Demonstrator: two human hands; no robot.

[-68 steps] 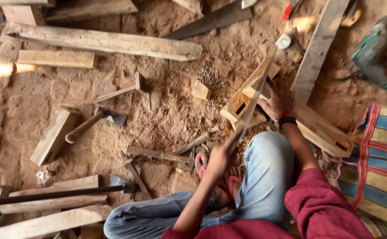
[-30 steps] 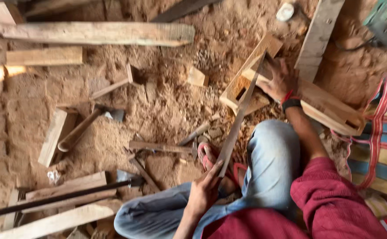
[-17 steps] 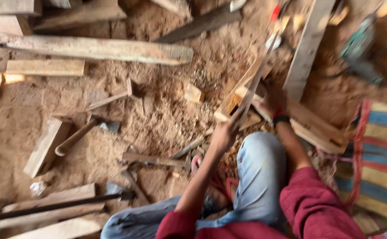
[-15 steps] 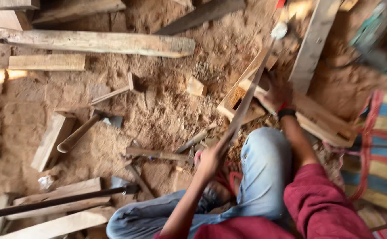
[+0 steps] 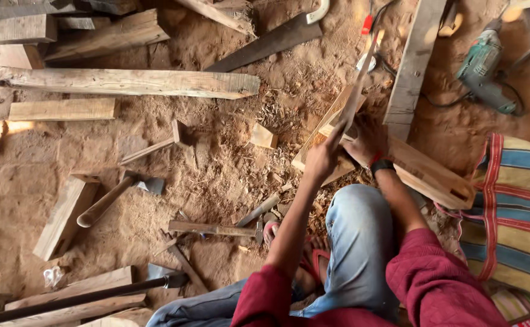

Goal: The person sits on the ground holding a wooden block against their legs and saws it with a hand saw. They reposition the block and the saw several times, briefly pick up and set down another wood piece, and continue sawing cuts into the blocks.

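gripping, seemingly, saw (image 5: 354,100); left hand (image 5: 322,158)

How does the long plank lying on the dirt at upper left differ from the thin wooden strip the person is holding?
The long plank is wide and thick; the thin strip is narrow and slender. The plank lies flat on the sandy ground, untouched; the strip is held in the left hand and slants up over the wooden frame, which the right hand steadies. The plank runs left to right in the picture; the strip runs diagonally. Both are bare, pale wood.
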